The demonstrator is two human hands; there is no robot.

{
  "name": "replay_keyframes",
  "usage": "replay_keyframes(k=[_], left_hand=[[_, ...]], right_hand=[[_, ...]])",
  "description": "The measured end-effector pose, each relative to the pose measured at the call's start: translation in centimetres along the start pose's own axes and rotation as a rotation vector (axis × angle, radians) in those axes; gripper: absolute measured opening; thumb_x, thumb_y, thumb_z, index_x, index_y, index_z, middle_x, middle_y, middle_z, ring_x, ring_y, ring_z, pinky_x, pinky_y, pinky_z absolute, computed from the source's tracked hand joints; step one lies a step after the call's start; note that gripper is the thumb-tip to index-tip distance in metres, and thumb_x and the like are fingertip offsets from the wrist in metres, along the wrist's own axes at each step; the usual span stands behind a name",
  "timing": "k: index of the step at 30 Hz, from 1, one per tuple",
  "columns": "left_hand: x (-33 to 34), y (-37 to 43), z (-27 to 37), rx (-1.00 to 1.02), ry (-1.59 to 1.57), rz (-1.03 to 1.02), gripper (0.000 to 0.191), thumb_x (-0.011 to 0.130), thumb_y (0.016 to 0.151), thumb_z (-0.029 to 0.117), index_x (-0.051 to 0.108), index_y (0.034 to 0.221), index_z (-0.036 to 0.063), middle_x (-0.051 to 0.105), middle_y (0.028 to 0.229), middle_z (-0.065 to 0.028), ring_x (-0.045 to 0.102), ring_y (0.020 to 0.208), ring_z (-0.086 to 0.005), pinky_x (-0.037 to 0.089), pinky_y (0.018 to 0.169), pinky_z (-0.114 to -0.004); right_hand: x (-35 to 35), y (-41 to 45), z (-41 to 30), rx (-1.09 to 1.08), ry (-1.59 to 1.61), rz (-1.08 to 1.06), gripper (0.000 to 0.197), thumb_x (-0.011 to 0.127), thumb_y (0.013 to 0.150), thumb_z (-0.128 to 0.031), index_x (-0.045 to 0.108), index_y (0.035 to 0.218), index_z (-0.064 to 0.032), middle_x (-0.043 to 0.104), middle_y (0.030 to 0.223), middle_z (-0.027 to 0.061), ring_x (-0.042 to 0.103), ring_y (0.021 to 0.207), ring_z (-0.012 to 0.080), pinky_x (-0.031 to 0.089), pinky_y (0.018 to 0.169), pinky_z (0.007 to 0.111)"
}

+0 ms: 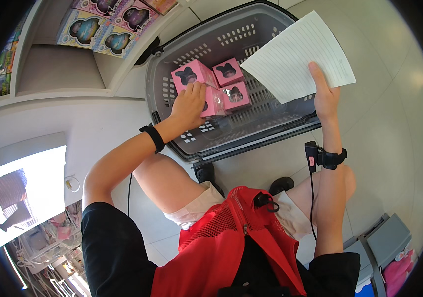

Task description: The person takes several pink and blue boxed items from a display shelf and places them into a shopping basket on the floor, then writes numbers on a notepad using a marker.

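Several pink cardboard boxes with animal-shaped windows, one of them (228,71) at the back, lie grouped in a grey plastic shopping basket (267,130). My left hand (189,105) rests on the front left box (216,101), fingers over its top and left side; whether it grips the box I cannot tell. The larger box (201,70) lies just beyond my fingertips. In my right hand (324,91) is a lined paper sheet or pad (298,55), thumb on top, held above the basket's right part. The fingers beneath the paper are hidden.
At upper left a white shelf unit (63,92) holds toy boxes with shaped windows (85,30). A bright glossy panel (29,189) stands at left. Grey folding crates (387,237) with a pink item lie at lower right. A black cable (312,208) hangs from my right wrist device.
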State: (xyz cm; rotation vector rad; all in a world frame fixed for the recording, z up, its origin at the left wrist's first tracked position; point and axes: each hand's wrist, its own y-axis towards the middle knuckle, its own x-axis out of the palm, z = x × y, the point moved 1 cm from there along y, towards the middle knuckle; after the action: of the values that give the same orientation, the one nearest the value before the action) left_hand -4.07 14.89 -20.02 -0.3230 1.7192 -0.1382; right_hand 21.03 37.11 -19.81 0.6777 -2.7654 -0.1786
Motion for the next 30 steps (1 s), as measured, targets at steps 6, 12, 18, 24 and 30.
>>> replay_keyframes(k=[6,12,18,24,30], left_hand=[[0.0,-0.1,-0.2,0.002,0.042,0.046,0.095,0.084,0.058,0.038,0.040,0.138,0.0117,0.046,0.116,-0.0156,0.050,0.099,-0.0302,0.048,0.083,-0.040],[-0.2,0.1,0.3,0.019,0.159,0.012,0.091,0.084,0.059,0.042,0.043,0.134,0.0125,0.045,0.117,-0.0135,0.049,0.101,-0.0287,0.046,0.080,-0.038],[0.3,-0.1,-0.1,0.036,0.243,0.038,0.091,0.085,0.057,0.045,0.044,0.132,0.0134,0.046,0.117,-0.0109,0.048,0.102,-0.0275,0.043,0.082,-0.038],[-0.8,0.0,0.0,-0.017,0.132,-0.005,0.100,0.086,0.054,0.049,0.042,0.137,0.0128,0.046,0.116,-0.0116,0.048,0.104,-0.0287,0.043,0.084,-0.039],[-4.1,-2.0,-2.0,-0.063,-0.130,0.062,0.085,0.079,0.066,0.051,0.046,0.134,0.0132,0.049,0.112,-0.0142,0.052,0.102,-0.0331,0.046,0.083,-0.044]], right_hand=[[0.3,-0.1,-0.1,0.001,-0.004,0.052,0.042,0.065,0.092,-0.014,0.053,0.128,0.0034,0.057,0.125,0.0107,0.054,0.115,0.0170,0.041,0.098,0.030],[0.3,-0.2,-0.2,-0.002,-0.006,0.069,0.040,0.067,0.091,-0.015,0.055,0.124,0.0041,0.059,0.123,0.0106,0.055,0.113,0.0167,0.042,0.096,0.030],[0.5,-0.2,-0.4,0.012,0.012,0.066,0.042,0.067,0.091,-0.014,0.054,0.126,0.0046,0.058,0.125,0.0112,0.054,0.114,0.0171,0.042,0.097,0.030],[0.1,0.1,-0.3,-0.003,0.006,0.079,0.043,0.067,0.092,-0.017,0.053,0.127,0.0046,0.057,0.126,0.0111,0.054,0.115,0.0177,0.041,0.098,0.031],[0.6,-0.1,0.1,0.089,-0.104,0.118,0.043,0.067,0.091,-0.018,0.056,0.125,0.0053,0.059,0.124,0.0116,0.055,0.114,0.0184,0.041,0.099,0.032]])
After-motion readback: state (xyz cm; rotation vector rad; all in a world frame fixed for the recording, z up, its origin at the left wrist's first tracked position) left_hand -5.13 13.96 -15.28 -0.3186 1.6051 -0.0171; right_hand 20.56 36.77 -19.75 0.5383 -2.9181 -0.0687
